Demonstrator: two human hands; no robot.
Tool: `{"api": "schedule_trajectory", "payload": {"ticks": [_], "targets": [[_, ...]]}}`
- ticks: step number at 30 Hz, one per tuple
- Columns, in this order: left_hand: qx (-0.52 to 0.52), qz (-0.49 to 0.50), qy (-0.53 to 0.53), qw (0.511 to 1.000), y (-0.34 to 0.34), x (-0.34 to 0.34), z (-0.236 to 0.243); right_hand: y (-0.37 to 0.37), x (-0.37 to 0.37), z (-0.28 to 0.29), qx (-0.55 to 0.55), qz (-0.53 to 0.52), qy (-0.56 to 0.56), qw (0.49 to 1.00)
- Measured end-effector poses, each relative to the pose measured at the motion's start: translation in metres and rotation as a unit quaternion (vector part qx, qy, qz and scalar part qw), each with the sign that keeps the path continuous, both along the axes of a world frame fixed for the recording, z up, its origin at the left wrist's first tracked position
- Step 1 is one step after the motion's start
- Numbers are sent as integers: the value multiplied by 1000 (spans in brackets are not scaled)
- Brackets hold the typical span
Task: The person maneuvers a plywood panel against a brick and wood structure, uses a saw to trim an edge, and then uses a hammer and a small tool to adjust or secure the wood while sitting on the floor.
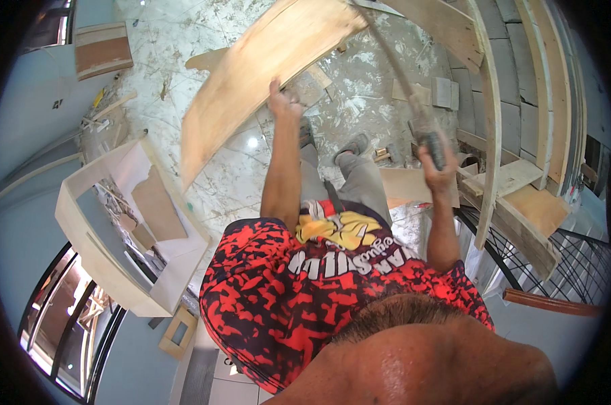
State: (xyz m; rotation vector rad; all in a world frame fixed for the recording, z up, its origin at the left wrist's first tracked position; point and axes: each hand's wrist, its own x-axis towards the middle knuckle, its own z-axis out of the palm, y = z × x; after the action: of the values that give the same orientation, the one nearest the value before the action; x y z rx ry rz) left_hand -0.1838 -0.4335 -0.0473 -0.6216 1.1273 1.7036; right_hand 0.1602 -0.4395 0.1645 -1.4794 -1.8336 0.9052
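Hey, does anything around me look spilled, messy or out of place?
Yes, the floor looks untidy: whitish smears mark it, and loose scraps lie about, such as the brown piece showing past the wooden panel in your left hand. The smears resemble splashes, though I can't tell of what.

Left fingers (292,105) hold a wooden panel (261,71), right fingers (426,160) a handsaw (406,86).

I see the far plywood panel (265,74) as smooth, matt wood. The saw blade (401,75), right, looks dull metal; the tiled floor (241,152), glossy.
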Motion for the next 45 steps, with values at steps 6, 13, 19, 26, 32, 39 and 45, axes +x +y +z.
{"api": "schedule_trajectory", "payload": {"ticks": [6,13,19,26,32,39,45], "targets": [[-118,18,35,992,-64,-35,-123,-46,-5,-166,-241,-99,131,956],[-165,-49,71,983,-136,-38,-278,-22,47,-295,-221,-143,125,957],[-215,-166,-6,962,-157,-27,-333,30,107,-441,-224,-163,101,955],[-165,-344,-21,924,-203,-21,-423,66,141,-594,-346,-229,377,828],[-178,-397,19,900,-200,1,-426,85,151,-684,-375,-245,413,793],[-270,-702,363,550,-150,15,-373,110,176,-719,-277,-180,-120,936],[-358,-636,519,445,-93,-21,-348,162,139,-684,-218,60,-423,877]]}}
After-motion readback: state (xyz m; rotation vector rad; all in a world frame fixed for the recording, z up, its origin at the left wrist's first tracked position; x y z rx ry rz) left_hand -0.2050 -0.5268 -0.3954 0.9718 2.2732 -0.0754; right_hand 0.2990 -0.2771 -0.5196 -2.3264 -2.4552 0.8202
